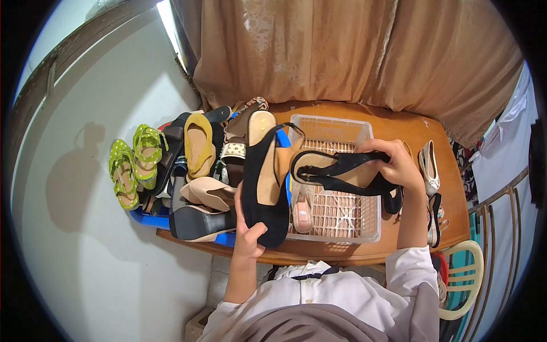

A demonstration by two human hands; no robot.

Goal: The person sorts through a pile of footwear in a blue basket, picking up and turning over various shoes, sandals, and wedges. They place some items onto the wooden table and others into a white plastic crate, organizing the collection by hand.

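My left hand (249, 236) grips a black slingback sandal (268, 196) by its toe end, with the tan insole facing up and the heel pointing away from me. In my right hand (393, 162) is a second black slingback sandal (347, 178), held by its toe end and turned sideways, heel to the left. Both sandals are over a clear plastic basket (373, 219) with a slatted bottom. Inside the basket, a pale pink shoe (302, 214) lies near the left wall, partly covered by the sandals.
A heap of shoes fills a blue tray (149, 220) on the left, including green polka-dot sandals (122, 176), a yellow slip-on (198, 145) and a beige wedge (199, 219). White flats (428, 168) stand on the wooden table (453, 194) at right. A plastic chair (476, 279) is beyond.
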